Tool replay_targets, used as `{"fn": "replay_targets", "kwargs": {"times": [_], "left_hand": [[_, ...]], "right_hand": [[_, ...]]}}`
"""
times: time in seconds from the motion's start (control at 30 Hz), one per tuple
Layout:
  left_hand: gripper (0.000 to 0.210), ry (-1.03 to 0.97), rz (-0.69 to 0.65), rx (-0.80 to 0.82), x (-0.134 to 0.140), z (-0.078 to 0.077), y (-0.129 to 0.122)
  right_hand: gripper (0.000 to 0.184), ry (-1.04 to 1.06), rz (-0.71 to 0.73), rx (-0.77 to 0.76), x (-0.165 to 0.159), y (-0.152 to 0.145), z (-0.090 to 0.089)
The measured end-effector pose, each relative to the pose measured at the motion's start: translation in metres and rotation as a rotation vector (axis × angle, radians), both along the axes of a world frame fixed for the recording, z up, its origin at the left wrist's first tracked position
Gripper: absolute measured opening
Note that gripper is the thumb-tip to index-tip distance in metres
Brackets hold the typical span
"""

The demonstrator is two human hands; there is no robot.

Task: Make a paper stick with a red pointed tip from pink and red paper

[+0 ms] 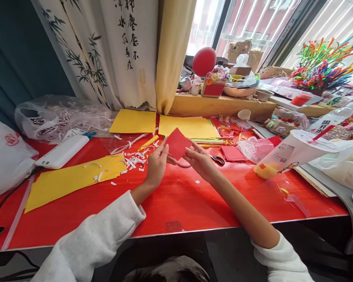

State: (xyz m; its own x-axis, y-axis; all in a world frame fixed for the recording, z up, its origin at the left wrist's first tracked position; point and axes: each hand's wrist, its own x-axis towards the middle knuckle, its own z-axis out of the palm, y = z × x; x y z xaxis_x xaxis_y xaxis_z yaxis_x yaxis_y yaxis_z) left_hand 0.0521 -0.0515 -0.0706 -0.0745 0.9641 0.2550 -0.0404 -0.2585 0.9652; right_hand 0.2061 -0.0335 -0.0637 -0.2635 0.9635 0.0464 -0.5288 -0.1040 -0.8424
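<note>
A square of red paper (177,143) is held up above the red table, turned so one corner points up. My left hand (157,164) pinches its left corner with the thumb in front. On the other side my right hand (201,159) grips the right corner between thumb and fingers. Behind the right hand lie black-handled scissors (218,160), partly hidden. A stack of red paper squares (233,153) rests to the right of them. White paper scraps (137,158) are scattered left of my left hand.
Yellow paper strips (73,180) lie on the left, yellow sheets (188,127) at the back. A drink cup (294,152) with a straw stands at right, near a bottle (331,119). A white power strip (63,149) and plastic bags (6,156) occupy the far left.
</note>
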Motion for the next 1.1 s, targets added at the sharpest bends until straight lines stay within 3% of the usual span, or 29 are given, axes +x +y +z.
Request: {"fn": "replay_targets", "kwargs": {"times": [0.1, 0.23, 0.33, 0.47, 0.67, 0.9, 1.1], "left_hand": [[0.051, 0.037, -0.067, 0.025, -0.001, 0.001, -0.002], [0.046, 0.258, -0.205, 0.064, -0.013, 0.001, -0.003], [0.052, 0.223, -0.235, 0.025, -0.022, -0.001, -0.001], [0.059, 0.126, -0.213, -0.035, -0.024, -0.003, 0.001], [0.049, -0.057, -0.088, -0.057, -0.017, -0.002, -0.002], [0.037, -0.039, 0.009, -0.018, -0.023, -0.007, 0.006], [0.027, 0.030, -0.079, 0.050, -0.022, -0.005, 0.001]], "right_hand": [[0.034, -0.043, -0.095, -0.042, 0.001, 0.002, -0.003], [0.016, -0.174, -0.188, 0.110, 0.005, 0.002, -0.001], [0.015, -0.337, -0.223, 0.216, 0.008, 0.000, 0.002], [0.021, -0.469, -0.207, 0.273, 0.010, -0.003, 0.005], [0.041, -0.354, -0.142, 0.145, 0.008, -0.003, 0.005], [0.025, -0.520, -0.006, 0.181, 0.008, -0.002, 0.001], [0.021, -0.527, -0.009, 0.155, 0.007, -0.002, -0.004]]}}
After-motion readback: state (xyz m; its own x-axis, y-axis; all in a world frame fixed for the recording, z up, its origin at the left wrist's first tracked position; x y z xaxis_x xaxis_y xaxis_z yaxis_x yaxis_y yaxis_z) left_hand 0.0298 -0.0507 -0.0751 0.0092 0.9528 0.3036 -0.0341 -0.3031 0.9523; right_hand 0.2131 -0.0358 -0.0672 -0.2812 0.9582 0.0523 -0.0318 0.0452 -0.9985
